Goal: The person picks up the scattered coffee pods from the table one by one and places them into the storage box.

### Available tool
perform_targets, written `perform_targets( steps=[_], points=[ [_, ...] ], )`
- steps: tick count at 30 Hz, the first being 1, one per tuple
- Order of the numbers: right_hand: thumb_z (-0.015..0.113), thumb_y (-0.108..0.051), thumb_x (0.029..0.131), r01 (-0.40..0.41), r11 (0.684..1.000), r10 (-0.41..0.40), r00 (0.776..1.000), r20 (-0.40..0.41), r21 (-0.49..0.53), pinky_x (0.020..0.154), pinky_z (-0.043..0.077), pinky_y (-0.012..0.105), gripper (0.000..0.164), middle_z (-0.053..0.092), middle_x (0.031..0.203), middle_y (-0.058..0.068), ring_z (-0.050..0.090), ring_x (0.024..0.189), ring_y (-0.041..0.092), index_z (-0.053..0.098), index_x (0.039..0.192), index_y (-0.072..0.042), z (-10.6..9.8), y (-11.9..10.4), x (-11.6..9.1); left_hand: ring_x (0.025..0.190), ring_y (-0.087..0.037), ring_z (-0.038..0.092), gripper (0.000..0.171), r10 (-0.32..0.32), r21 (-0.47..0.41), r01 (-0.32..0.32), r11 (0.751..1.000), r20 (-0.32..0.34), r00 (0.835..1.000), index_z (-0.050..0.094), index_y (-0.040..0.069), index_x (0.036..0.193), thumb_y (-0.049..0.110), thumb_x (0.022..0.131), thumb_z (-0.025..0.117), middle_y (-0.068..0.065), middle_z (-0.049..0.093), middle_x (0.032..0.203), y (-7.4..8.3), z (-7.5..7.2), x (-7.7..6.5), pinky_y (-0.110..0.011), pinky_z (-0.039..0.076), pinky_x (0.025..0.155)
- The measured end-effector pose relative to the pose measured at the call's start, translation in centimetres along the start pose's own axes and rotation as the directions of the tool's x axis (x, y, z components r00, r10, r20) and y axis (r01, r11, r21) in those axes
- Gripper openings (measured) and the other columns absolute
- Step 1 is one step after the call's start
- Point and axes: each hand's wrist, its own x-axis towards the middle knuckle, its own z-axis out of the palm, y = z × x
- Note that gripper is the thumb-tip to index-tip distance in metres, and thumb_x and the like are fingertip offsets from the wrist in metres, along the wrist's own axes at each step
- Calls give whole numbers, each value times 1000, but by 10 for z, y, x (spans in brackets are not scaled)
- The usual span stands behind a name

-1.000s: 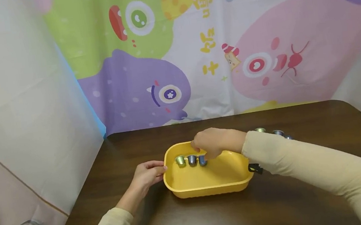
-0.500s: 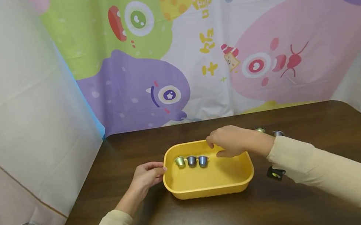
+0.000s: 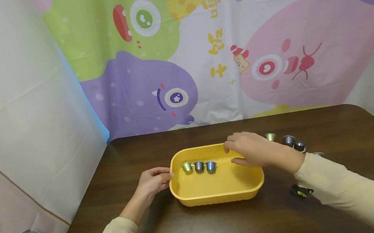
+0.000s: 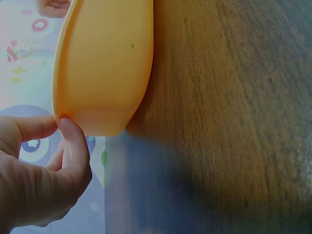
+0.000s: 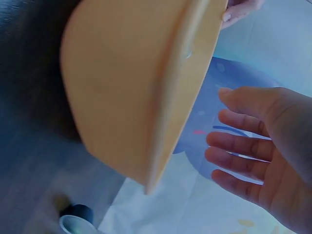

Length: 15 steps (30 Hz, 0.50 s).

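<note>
A yellow plastic tray (image 3: 217,198) stands on the table. My left hand (image 3: 152,182) pinches its left rim between thumb and finger, plain in the left wrist view, where the hand (image 4: 46,178) meets the tray wall (image 4: 105,53). Inside the tray a light green coffee capsule (image 3: 187,168), a dark grey capsule (image 3: 199,167) and a blue capsule (image 3: 211,167) stand in a row at the left. Over the tray's right end hovers my right hand (image 3: 251,149). In the right wrist view this hand (image 5: 265,141) has its fingers spread and holds nothing.
Right of the tray, a green capsule (image 3: 270,136), a dark grey one (image 3: 288,140) and a black one (image 3: 299,146) stand on the brown table (image 3: 348,132). Another capsule (image 3: 318,154) is partly hidden by the right sleeve. A cartoon-print curtain (image 3: 220,101) hangs behind.
My right hand has let go of the blue capsule in the tray and moved right, towards the tray's right end. More capsules on the table now show past the arm. The left hand stays put.
</note>
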Motion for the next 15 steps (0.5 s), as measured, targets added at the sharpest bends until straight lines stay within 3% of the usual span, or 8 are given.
perform_targets(
  steps=[9, 15],
  points=[
    [76, -24, 80, 25, 999, -29, 994, -108, -37, 73, 52, 34, 26, 63, 90, 3, 58, 82, 18, 65, 98, -9, 12, 2, -18, 82, -14, 65, 28, 2, -8, -2, 1000, 6, 1000, 64, -6, 112, 6, 86, 67, -14, 66, 102, 0, 0, 1, -33, 60, 80],
    [79, -23, 78, -19, 999, 14, 990, -141, -36, 74, 51, 34, 29, 63, 92, 2, 57, 84, 18, 65, 99, -10, 15, 7, -31, 83, -15, 65, 30, 8, -10, -8, 1000, 13, 1000, 63, -7, 113, 7, 86, 68, -15, 66, 103, 0, 0, 0, -35, 60, 82]
  ],
)
